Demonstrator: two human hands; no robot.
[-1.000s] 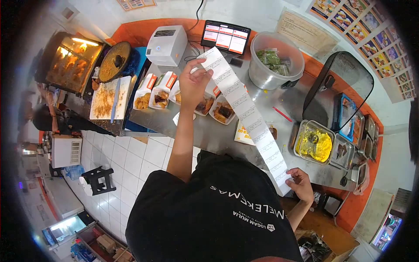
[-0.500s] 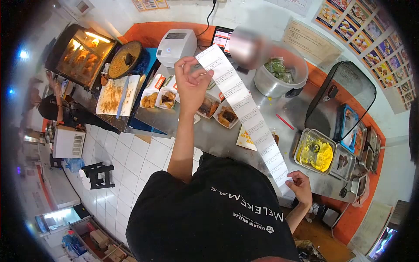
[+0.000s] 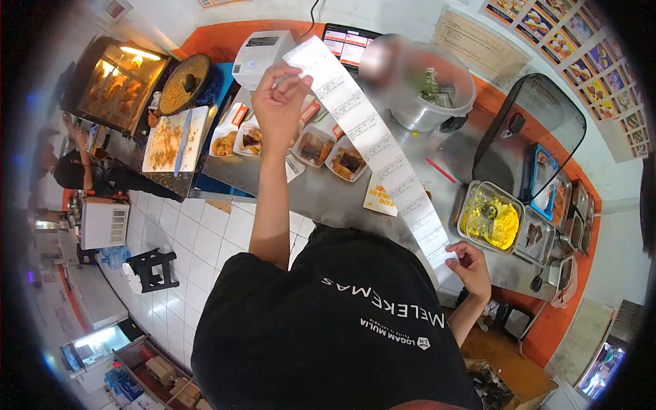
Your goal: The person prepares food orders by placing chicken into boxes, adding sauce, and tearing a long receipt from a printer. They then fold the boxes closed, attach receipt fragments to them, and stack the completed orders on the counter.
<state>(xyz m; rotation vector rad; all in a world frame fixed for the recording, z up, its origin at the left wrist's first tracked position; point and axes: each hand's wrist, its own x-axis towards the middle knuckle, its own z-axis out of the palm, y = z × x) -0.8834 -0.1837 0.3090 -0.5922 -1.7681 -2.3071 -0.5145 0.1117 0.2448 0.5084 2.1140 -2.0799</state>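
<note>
A long white printed paper strip (image 3: 372, 147) runs diagonally from upper left to lower right above the steel counter. My left hand (image 3: 280, 102) is closed on its upper end, the thumb and fingers pinching the left edge. Lower right, my right hand (image 3: 470, 268) pinches the bottom end between thumb and fingers. Left of the strip, open boxes of food (image 3: 314, 146) stand on the counter. A yellow-and-white packet (image 3: 378, 197) lies close beside the strip's lower half, partly covered by it.
A white printer (image 3: 263, 58) and a lit tablet (image 3: 348, 44) stand at the back. Right of them is a metal pot (image 3: 417, 121). A red pen (image 3: 440, 170) lies near a tray of yellow food (image 3: 504, 225). A knife (image 3: 183, 143) rests on a board; another person (image 3: 85, 171) is at far left.
My left hand and the strip's upper end have shifted left and slightly up in the view. More of the tablet and the food boxes shows. Both hands keep their hold.
</note>
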